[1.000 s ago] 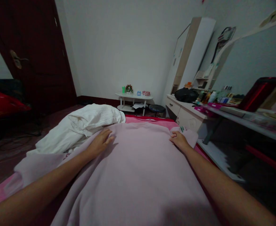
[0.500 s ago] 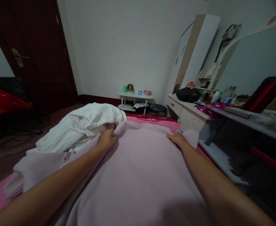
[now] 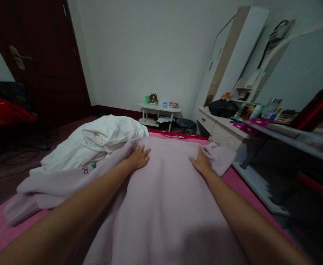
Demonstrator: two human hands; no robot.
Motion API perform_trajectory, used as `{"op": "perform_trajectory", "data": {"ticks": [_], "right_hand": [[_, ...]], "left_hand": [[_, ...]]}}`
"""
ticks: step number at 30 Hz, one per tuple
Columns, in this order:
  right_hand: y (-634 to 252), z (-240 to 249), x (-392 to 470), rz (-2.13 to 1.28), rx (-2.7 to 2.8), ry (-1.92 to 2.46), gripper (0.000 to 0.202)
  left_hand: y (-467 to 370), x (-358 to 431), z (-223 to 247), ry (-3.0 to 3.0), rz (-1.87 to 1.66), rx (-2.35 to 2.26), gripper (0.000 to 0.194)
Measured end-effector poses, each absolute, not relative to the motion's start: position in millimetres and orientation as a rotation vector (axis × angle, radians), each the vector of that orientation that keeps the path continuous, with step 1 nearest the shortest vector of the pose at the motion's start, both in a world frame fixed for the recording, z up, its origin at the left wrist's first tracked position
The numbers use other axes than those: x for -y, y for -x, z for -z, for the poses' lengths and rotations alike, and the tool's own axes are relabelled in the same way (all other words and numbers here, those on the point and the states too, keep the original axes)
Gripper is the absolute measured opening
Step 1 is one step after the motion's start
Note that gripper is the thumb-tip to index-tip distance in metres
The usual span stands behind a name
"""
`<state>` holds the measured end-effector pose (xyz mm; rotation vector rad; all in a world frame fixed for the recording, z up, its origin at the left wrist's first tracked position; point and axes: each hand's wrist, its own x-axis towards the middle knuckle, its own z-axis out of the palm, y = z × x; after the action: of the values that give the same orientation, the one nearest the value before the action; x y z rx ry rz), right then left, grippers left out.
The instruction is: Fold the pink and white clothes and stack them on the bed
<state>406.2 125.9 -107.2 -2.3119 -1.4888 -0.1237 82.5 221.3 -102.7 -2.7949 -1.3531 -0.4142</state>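
Observation:
A pale pink garment (image 3: pixel 167 191) lies spread over a bright pink surface (image 3: pixel 240 184), one sleeve with lettering stretching to the left. My left hand (image 3: pixel 139 157) rests on its upper left part, fingers spread and flat on the cloth. On the upper right part lies my right hand (image 3: pixel 201 161), thumb apart from the fingers, which point away from me. Bunched cloth of the right sleeve sits just beyond that hand. A crumpled white cloth (image 3: pixel 106 136) is heaped to the left, touching the garment.
Ahead stands a small white table (image 3: pixel 158 107) with a green cup and flowers, beside a dark round stool (image 3: pixel 185 123). At right are a dresser (image 3: pixel 219 127) with a black bag and bottles, and a cluttered shelf. A red bag (image 3: pixel 7 112) is at far left.
Both hands have let go of the garment's edges and now lie open on it. The garment's upper edge and right sleeve have shifted and folded. The view has tilted slightly.

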Motion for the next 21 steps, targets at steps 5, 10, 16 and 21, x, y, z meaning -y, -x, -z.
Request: {"op": "perform_trajectory", "data": {"ticks": [5,10,16,21], "right_hand": [[-385,134,-120,0.170,1.733,2.547,0.054],[-380,130,-107,0.138,1.708,2.616,0.059],[-371,131,-77,0.189,1.733,2.555,0.057],[-367,131,-61,0.224,1.701,2.485,0.053]], "left_hand": [[-82,-211,131,2.844,0.229,1.470,0.056],[-66,-188,129,2.848,0.282,1.466,0.060],[-47,-158,131,2.823,0.453,1.383,0.052],[-39,-149,130,2.813,0.573,1.332,0.048]]}}
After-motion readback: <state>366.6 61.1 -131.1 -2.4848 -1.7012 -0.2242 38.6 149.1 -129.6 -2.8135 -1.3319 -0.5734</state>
